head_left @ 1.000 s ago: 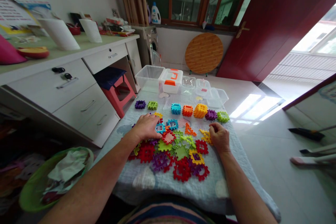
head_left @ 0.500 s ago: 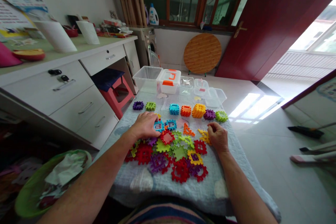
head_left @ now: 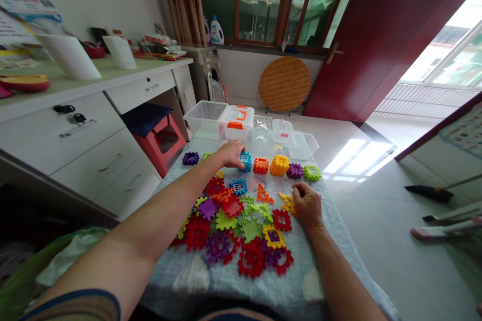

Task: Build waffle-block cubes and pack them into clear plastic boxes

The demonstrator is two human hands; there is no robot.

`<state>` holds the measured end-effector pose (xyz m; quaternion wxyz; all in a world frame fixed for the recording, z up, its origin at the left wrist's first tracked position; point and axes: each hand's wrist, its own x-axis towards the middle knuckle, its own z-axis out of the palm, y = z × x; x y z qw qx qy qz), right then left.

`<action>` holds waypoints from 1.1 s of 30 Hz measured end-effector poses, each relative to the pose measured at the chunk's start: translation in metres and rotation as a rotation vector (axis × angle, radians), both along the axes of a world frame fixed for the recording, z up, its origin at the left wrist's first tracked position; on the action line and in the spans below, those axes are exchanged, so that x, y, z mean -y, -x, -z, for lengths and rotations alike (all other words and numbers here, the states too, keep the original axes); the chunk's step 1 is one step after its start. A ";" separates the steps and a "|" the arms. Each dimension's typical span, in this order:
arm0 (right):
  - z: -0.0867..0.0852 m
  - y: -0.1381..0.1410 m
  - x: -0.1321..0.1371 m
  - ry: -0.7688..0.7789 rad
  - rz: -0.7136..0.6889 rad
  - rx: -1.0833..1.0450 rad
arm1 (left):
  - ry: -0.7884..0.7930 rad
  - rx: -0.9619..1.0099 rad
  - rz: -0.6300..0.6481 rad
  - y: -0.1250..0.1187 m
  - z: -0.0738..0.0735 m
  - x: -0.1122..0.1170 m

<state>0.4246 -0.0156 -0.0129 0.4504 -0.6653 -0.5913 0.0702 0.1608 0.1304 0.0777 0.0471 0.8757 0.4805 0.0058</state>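
Observation:
My left hand (head_left: 230, 153) reaches far across the table, its fingers closed on a blue tile (head_left: 245, 160) in the row of built cubes, next to an orange cube (head_left: 260, 165) and a yellow cube (head_left: 279, 165). Resting on the blue cloth (head_left: 211, 281), my right hand (head_left: 308, 204) curls its fingers on a yellow tile (head_left: 288, 203). Between my arms lies a pile of flat interlocking tiles (head_left: 233, 220) in red, green, purple and yellow. Another blue tile (head_left: 238, 186) and an orange triangle (head_left: 263, 194) lie near the pile's far edge.
Purple (head_left: 191, 158), purple (head_left: 294, 170) and green (head_left: 312, 173) cubes sit at the ends of the row. Clear tubs (head_left: 205, 118), a white box with an orange latch (head_left: 236, 123) and small containers (head_left: 286, 133) stand behind it. To the left are a red stool (head_left: 158, 135) and a drawer desk (head_left: 94, 130).
My left hand has left the pile and moved forward to the row of cubes, taking a blue tile with it. The right hand has stayed on the yellow tile.

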 end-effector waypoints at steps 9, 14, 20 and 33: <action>0.000 0.000 0.000 0.002 -0.015 -0.027 | 0.078 -0.074 -0.047 -0.005 0.015 -0.014; 0.000 0.000 0.000 0.003 -0.007 -0.011 | 0.122 -0.085 -0.012 -0.007 0.020 -0.015; 0.003 -0.001 -0.001 0.008 -0.011 0.000 | 0.137 -0.095 0.037 -0.012 0.026 -0.019; 0.000 0.000 0.000 0.018 0.003 -0.003 | -0.023 0.069 0.019 0.008 0.011 0.008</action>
